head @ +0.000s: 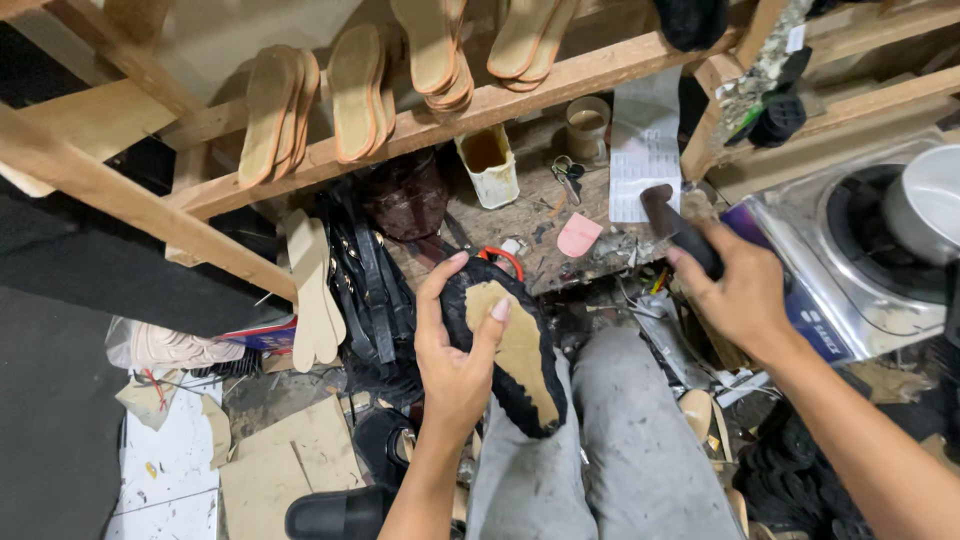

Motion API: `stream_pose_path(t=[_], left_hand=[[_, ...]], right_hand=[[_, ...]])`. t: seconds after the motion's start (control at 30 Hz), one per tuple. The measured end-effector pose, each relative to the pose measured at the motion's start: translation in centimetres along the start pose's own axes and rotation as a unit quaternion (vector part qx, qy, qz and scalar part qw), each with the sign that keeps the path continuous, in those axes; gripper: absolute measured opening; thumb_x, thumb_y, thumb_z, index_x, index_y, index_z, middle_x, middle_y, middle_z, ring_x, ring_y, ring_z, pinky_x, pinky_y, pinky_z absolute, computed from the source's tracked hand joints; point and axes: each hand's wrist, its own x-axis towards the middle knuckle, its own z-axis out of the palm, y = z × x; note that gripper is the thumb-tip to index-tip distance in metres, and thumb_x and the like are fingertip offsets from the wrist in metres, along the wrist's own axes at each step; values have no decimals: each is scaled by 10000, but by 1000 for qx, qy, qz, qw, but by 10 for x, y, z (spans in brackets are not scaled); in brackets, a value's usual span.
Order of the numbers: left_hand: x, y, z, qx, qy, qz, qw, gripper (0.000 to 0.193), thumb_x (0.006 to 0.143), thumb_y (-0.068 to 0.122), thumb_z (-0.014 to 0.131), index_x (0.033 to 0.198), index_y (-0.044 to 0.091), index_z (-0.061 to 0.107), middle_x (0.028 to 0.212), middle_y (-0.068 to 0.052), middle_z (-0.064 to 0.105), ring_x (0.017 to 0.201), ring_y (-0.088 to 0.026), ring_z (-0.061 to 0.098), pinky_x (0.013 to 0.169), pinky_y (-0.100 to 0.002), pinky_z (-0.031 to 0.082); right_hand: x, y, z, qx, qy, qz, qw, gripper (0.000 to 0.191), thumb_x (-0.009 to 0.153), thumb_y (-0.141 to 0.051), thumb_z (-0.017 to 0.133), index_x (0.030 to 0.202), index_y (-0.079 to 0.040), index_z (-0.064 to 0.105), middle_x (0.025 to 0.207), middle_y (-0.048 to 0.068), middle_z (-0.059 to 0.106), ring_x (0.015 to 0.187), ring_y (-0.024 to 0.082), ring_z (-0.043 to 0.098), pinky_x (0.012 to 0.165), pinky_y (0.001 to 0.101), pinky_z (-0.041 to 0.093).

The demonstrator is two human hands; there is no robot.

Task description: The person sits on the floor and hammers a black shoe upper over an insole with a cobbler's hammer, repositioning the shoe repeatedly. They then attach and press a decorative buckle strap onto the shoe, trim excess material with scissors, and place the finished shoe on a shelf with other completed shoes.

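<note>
The left hand (455,345) is wrapped around one shoe (508,345), thumb across its top and fingers curled under the edge, holding it sole-up over the person's lap. The shoe is black with a rough, fuzzy rim, and a tan insole-shaped patch covers most of its upturned face. The right hand (735,290) is clenched on the dark handle of one hammer (675,225), whose head points up and left above the cluttered table (540,215).

Two grey-trousered knees (620,440) sit just beneath the shoe. On the table stand two containers: a stained white tub (490,165) and a small round tin (586,125), with a bunch of keys (567,178) between them, a sheet of paper (643,150) and a pink scrap (578,235) nearby. On the slanted wooden rack (400,135) above rest four stacks of tan soles (355,95). To the right is a metal gas stove (850,260) carrying one steel pot (925,205).
</note>
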Motion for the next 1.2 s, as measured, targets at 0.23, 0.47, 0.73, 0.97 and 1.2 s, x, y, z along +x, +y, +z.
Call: stream_pose_path(t=[0.23, 0.47, 0.73, 0.97, 1.2], left_hand=[[21, -15, 2, 23, -19, -29, 999, 525, 930, 63, 728, 1403, 3, 507, 1272, -88, 598, 1128, -143, 610, 1010, -284, 505], [29, -26, 3, -131, -41, -118, 983, 601, 976, 107, 685, 1504, 7, 416, 1208, -104, 668, 1062, -147, 647, 968, -281, 524], [-4, -20, 24, -516, -69, -121, 845, 584, 1009, 222, 659, 1465, 71, 326, 1206, -215, 630, 1019, -365, 705, 855, -496, 605], [-35, 13, 34, -456, -133, -156, 866, 641, 1015, 320, 628, 1519, 8, 384, 1246, -197, 613, 1085, -315, 682, 926, -456, 585], [-58, 58, 13, -338, -192, -84, 918, 702, 1142, 504, 301, 1448, -91, 516, 1275, -217, 661, 1169, -271, 669, 1076, -401, 557]], right_hand=[[-9, 60, 99, -139, -97, -25, 985, 421, 910, -391, 733, 1272, -177, 719, 936, 92, 672, 772, 324, 671, 653, 431, 519], [4, 39, 105, -112, -40, -39, 992, 469, 830, -320, 753, 1256, -128, 714, 1003, 136, 683, 911, 334, 655, 737, 434, 506], [-116, -59, 44, 437, -217, 345, 802, 522, 835, -230, 709, 1326, -73, 632, 1091, 104, 718, 969, 247, 695, 907, 387, 542], [-249, -107, 49, 437, -34, 231, 868, 673, 767, -205, 763, 1387, -84, 530, 1188, 169, 647, 1077, 302, 651, 964, 422, 518], [-303, -80, 38, 334, 102, 40, 936, 847, 700, -181, 817, 1448, -96, 429, 1285, 233, 576, 1184, 356, 607, 1021, 457, 494]])
